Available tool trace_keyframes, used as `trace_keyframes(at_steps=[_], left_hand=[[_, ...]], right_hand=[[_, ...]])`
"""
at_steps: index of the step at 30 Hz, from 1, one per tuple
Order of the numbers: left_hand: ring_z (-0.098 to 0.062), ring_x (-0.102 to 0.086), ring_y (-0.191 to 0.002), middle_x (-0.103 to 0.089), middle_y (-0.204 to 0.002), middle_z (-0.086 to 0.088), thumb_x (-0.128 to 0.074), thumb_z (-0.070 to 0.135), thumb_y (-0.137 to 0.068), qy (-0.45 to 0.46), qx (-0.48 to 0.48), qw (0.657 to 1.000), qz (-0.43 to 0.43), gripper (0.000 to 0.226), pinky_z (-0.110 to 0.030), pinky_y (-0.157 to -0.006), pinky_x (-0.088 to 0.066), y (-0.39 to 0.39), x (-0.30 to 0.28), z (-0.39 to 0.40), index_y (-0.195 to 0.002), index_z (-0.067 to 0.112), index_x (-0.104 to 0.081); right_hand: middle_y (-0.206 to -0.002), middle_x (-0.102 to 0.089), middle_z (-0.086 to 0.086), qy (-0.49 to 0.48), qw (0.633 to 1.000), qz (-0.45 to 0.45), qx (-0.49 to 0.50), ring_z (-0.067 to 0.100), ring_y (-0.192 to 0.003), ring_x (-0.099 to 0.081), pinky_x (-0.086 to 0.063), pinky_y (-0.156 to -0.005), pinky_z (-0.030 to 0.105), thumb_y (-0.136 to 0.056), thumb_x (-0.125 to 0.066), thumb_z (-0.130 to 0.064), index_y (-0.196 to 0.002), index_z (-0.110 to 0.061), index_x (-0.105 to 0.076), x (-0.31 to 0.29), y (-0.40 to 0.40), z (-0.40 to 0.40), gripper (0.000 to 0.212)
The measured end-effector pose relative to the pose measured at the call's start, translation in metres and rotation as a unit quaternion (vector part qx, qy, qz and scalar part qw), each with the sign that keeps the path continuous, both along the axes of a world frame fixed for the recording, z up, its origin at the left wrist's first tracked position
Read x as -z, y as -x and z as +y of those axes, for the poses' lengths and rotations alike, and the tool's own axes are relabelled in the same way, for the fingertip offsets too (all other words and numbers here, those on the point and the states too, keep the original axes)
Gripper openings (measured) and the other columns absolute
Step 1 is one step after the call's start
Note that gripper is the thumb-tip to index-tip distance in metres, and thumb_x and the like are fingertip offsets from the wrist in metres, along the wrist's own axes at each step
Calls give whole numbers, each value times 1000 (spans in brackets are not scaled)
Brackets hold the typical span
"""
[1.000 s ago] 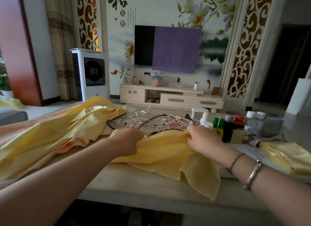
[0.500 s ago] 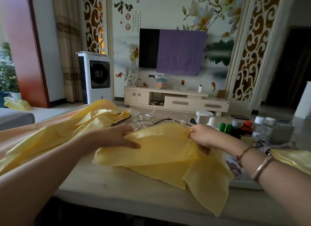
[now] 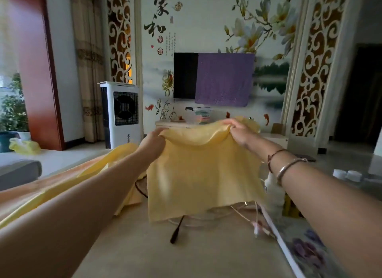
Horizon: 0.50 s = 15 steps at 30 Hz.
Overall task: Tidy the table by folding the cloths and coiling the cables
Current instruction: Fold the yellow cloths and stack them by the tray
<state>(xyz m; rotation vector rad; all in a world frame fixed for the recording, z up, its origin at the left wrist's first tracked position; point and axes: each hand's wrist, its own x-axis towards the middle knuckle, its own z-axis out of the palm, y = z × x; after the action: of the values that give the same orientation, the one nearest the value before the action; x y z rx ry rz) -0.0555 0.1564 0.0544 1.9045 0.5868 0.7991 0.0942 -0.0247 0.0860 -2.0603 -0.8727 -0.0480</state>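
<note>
Two hands lift one cloth

We pinch the soft yellow square cloth (image 3: 203, 174) by its top corners, left hand (image 3: 154, 142) and right hand (image 3: 240, 131) apart, hanging it above the bench (image 3: 165, 253) and tangled thin cables (image 3: 237, 213) to square it for folding.

We're in a home living room, and everything says so: a wall-mounted television (image 3: 185, 75) half covered by a purple cloth (image 3: 225, 79), set against a painted mural wall (image 3: 206, 23) with magnolia blossoms and brush calligraphy. Below it sits a low pale media cabinet (image 3: 171, 123), a white air cooler (image 3: 121, 114) standing to its left (grille facing us). Carved scrollwork panels (image 3: 318, 66) flank the wall, with curtains (image 3: 88, 66) and a potted plant (image 3: 13, 114) at far left.
</note>
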Motion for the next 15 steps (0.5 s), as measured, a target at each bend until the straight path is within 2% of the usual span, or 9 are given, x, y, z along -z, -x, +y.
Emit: trace_keyframes(at_steps=[1, 3, 5, 7, 9, 11, 13, 14, 15], left_hand=[[-25, -56, -94, -54, -119, -7, -29, 0, -91, -21, 5, 999, -44, 57, -31, -70, -45, -6, -14, 6, -137, 28, -48], [-39, -46, -122, -28, -150, -8, -28, -5, -87, -87, -3, 991, -98, 69, -38, -83, -49, -10, -30, 18, -139, 37, -43], [-40, -30, -137, -20, -154, -5, -29, -9, -84, -166, 10, 978, -123, 74, -53, -105, -39, -6, -33, 24, -140, 37, -42], [-31, -19, -144, -27, -152, -4, -32, -10, -85, -233, 21, 966, -109, 73, -54, -114, -25, 4, -20, 24, -142, 33, -40], [-26, -8, -147, -26, -154, -2, -34, -9, -85, -291, 6, 955, -54, 72, -52, -118, -11, 20, 8, 24, -142, 35, -38], [-22, 0, -148, -22, -156, 3, -38, -3, -90, -308, 8, 951, 11, 68, -48, -120, 1, 43, 38, 21, -140, 43, -38], [-23, -4, -148, -23, -154, 3, -41, 7, -97, -294, 25, 952, 78, 59, -48, -120, -5, 68, 60, 13, -132, 53, -40], [-24, -10, -147, -27, -153, 3, -41, 11, -98, -285, 23, 952, 110, 54, -49, -119, -12, 77, 65, 10, -130, 54, -43], [-25, -21, -144, -34, -150, 4, -41, 13, -99, -275, 22, 953, 125, 49, -49, -116, -21, 83, 67, 8, -126, 53, -47]], right_hand=[[-138, -50, 9, -55, 998, -30, -4, 31, -125, -47, -37, -108, 45, -99, -29, -10, -135, -27, -48, -11, -7, 3, 44], [-146, -43, 0, -110, 989, -96, -29, 24, -136, -35, -19, -117, 48, -96, -31, -7, -138, -33, -43, -15, -14, 0, 51], [-144, -43, -7, -77, 985, -148, -48, 15, -139, -28, 0, -120, 44, -93, -31, -5, -140, -36, -38, -5, -12, -9, 56], [-136, -48, -13, -44, 983, -172, -53, 11, -135, -30, 5, -119, 42, -94, -32, -5, -140, -38, -39, 13, -4, -21, 56], [-122, -53, -21, -40, 984, -161, -71, 5, -122, -37, -2, -119, 48, -97, -35, -9, -131, -40, -47, 34, 9, -38, 47], [-107, -51, -32, -19, 987, -135, -86, 0, -109, -39, -16, -117, 50, -100, -36, -15, -113, -50, -51, 57, 24, -58, 40], [-99, -52, -31, 16, 989, -109, -96, 3, -102, -46, -32, -109, 44, -101, -37, -17, -101, -55, -49, 75, 39, -75, 40], [-98, -55, -27, 21, 990, -101, -99, 4, -99, -52, -42, -97, 35, -100, -37, -18, -98, -53, -51, 80, 44, -80, 38], [-97, -57, -23, 17, 990, -100, -98, 2, -95, -55, -45, -83, 23, -100, -38, -20, -96, -50, -54, 84, 47, -84, 35]])
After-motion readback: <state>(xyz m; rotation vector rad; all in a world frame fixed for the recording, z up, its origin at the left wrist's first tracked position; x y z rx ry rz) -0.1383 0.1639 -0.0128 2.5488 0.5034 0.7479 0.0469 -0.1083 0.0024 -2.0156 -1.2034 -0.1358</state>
